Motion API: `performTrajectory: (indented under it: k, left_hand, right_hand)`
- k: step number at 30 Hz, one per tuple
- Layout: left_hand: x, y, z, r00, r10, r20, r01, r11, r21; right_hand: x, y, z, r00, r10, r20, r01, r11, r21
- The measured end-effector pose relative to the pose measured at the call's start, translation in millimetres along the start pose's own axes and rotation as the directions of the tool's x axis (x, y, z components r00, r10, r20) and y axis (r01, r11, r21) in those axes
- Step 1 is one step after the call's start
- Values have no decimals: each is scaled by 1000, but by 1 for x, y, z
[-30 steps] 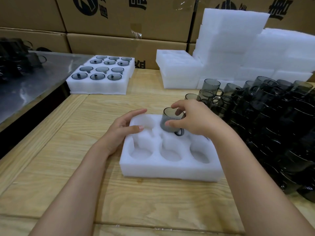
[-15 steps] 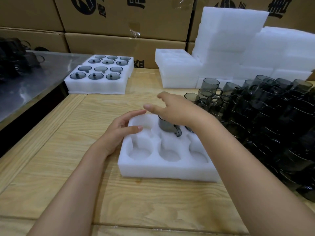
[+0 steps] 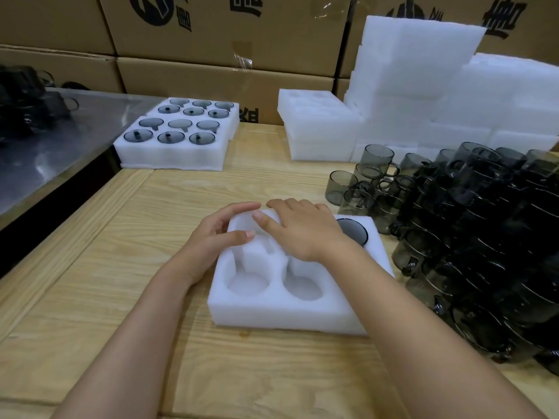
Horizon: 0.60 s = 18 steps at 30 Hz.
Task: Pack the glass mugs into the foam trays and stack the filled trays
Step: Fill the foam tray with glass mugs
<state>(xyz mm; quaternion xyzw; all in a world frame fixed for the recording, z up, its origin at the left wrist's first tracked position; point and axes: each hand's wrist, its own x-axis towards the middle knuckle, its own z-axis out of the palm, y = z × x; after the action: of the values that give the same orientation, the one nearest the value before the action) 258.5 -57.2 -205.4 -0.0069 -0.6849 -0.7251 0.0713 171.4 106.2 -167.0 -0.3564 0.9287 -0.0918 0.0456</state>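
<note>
Left hand (image 3: 211, 240) cups the far left corner of a white foam tray (image 3: 287, 316), fingers bent round the far edge and thumb lying on top. Right hand (image 3: 302, 231) lies palm down on the tray's back row, just beside the left fingertips, with its fingers straight and close together. What sits beneath the palm is hidden. Just right of that hand, one smoky glass mug (image 3: 354, 232) sits sunk in the back right pocket. Nearer the person, two round front pockets hold nothing. The right forearm covers the third.

The tray rests on a wooden table (image 3: 121, 267). Right of the hands, a dense heap of loose mugs (image 3: 484, 237) crowds the table up to the tray's edge. Beyond the left hand, well apart, sit filled trays (image 3: 175, 152) showing twelve mugs. Beyond the right hand stand stacked empty trays (image 3: 317, 128) and taller foam blocks (image 3: 423, 86), with cardboard boxes (image 3: 227, 25) behind them.
</note>
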Motion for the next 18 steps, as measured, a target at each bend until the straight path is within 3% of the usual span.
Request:
performTrajectory:
  k: [3, 5, 7, 10, 12, 15, 18]
  left_hand:
    - [0, 1, 1, 1000, -5, 3, 5, 1000, -11]
    - [0, 1, 1, 1000, -6, -3, 6, 1000, -26]
    - [0, 1, 2, 1000, -21, -12, 20, 999, -38]
    - [0, 2, 3, 999, -31, -10, 30, 999, -44]
    - [-1, 2, 3, 1000, -29, -7, 29, 999, -46]
    - [-1, 2, 2, 1000, -30, -8, 30, 998, -54]
    - [-1, 3, 3, 1000, -23, -8, 23, 998, -54]
  right_hand:
    - [0, -1, -4, 1000, 3, 16, -3, 999, 34]
    - [1, -1, -12, 999, 19, -37, -8, 964, 265]
    - [6, 6, -27, 970, 121, -210, 0, 867, 499]
    - [26, 40, -52, 880, 219, -422, -95, 951, 295]
    - [39, 61, -59, 898, 263, -352, -259, 964, 58]
    - [48, 72, -50, 906, 360, -223, -412, 872, -264]
    - [51, 75, -39, 900, 377, -221, -435, 820, -372]
